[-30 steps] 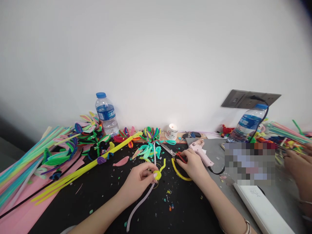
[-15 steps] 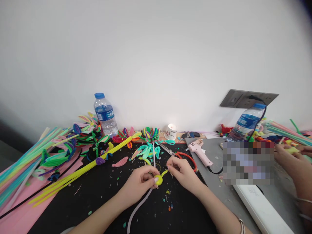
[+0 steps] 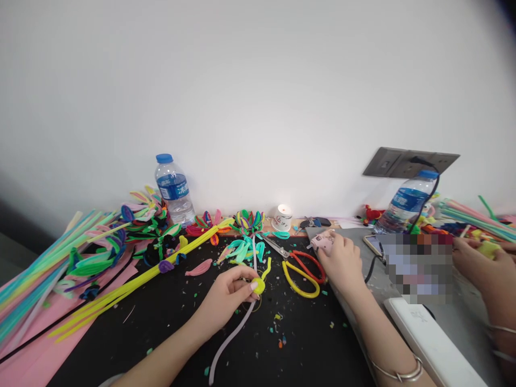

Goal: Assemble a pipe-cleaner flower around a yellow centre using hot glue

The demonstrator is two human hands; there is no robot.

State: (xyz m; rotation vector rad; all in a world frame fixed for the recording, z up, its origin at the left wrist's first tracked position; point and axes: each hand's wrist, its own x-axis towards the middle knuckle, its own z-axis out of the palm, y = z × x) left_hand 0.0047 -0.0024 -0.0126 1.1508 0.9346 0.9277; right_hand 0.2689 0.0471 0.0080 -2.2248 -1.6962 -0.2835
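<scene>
Between the thumb and fingers of my left hand (image 3: pixel 231 293) is a small yellow coil (image 3: pixel 258 286), its loose end sticking up to the right. My right hand (image 3: pixel 342 263) is wrapped round the pink glue gun (image 3: pixel 323 242), which lies at the edge of the grey mat; its handle is hidden under the palm. Scissors (image 3: pixel 300 269) with one red and one yellow handle lie between my hands. A pale stem (image 3: pixel 231 338) runs beneath my left hand, up to a multicoloured flower (image 3: pixel 250 221).
Yellow pipe cleaners (image 3: pixel 133 283) and finished flowers lie left. At the back stand a water bottle (image 3: pixel 173 188) and a paper cup (image 3: pixel 282 217). On the right are another bottle (image 3: pixel 407 201), a white power strip (image 3: pixel 435 344) and another person's hands (image 3: pixel 478 266).
My right hand has let go of the yellow coil's end and moved right onto the glue gun, uncovering the yellow scissor handle. My left hand has shifted slightly left with the coil.
</scene>
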